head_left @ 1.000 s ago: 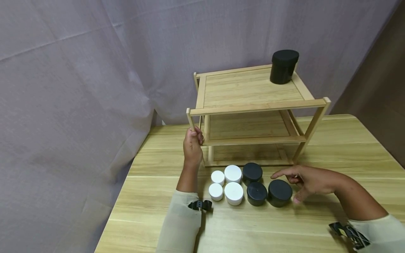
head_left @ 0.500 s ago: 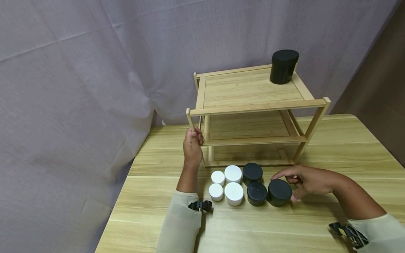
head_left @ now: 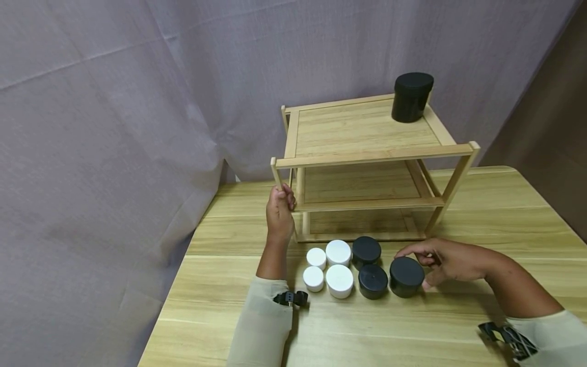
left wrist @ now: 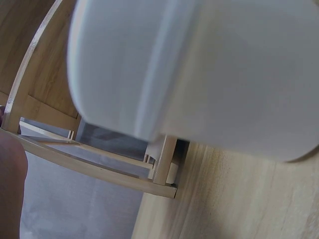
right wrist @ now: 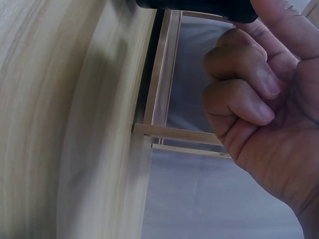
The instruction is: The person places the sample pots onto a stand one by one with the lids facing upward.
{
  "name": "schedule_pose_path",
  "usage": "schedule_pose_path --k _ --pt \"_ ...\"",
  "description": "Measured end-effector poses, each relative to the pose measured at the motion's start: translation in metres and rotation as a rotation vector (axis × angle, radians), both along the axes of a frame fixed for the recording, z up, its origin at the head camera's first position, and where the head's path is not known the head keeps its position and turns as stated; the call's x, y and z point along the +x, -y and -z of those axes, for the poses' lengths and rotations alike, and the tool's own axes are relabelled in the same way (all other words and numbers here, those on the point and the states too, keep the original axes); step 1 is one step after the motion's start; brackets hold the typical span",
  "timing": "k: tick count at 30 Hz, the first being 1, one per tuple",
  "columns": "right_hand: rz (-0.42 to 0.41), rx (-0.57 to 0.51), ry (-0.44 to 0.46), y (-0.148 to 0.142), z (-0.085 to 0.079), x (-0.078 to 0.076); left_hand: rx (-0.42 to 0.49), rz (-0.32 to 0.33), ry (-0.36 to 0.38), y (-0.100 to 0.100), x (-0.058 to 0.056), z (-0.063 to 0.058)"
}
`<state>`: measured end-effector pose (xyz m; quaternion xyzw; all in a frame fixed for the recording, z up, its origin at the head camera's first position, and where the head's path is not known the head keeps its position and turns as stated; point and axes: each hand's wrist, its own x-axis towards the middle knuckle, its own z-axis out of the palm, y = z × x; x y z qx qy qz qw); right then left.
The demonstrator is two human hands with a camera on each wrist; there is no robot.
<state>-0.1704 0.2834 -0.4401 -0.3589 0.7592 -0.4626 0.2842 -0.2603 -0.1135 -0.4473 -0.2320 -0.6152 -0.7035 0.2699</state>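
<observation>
My left hand (head_left: pixel 279 214) grips the front left post of a three-tier wooden rack (head_left: pixel 367 153); in the left wrist view only part of the hand (left wrist: pixel 11 184) shows, at the edge. At the front right, my right hand (head_left: pixel 451 262) pinches a black lidded jar (head_left: pixel 406 277) between thumb and index finger. The right wrist view has that jar (right wrist: pixel 199 7) at the top, while the other fingers (right wrist: pixel 239 99) are curled toward the palm. Left of it stand two more black jars (head_left: pixel 373 281) and several white jars (head_left: pixel 340 281), in two rows.
A taller black jar (head_left: pixel 411 97) stands on the rack's top shelf at the back right. The rack rests on a wooden table (head_left: pixel 220 306), with a grey cloth (head_left: pixel 137 127) hanging behind. A large blurred white jar (left wrist: pixel 199 64) fills much of the left wrist view.
My right thumb and index finger have closed in on the rightmost black jar. That jar has shifted slightly upward in the head view. The left hand keeps its place on the post.
</observation>
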Motion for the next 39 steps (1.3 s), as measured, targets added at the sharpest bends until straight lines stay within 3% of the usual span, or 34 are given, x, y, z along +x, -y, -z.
schedule_pose_path --k 8,15,24,29,39 --pt "0.006 -0.021 -0.042 0.000 -0.003 0.001 0.005 0.010 0.004 0.000 0.001 0.001" --pt "0.062 -0.017 -0.116 0.004 -0.003 0.002 0.013 0.018 -0.010 0.000 0.001 0.001" --pt "0.202 0.028 -0.144 0.004 -0.013 0.005 0.013 0.014 -0.011 -0.001 0.000 0.000" --pt "0.261 0.019 -0.237 0.008 -0.022 0.007 0.005 0.006 -0.013 -0.001 0.000 0.000" --pt "0.484 0.048 -0.424 0.016 -0.037 0.016 -0.005 0.004 -0.007 0.000 0.001 -0.001"
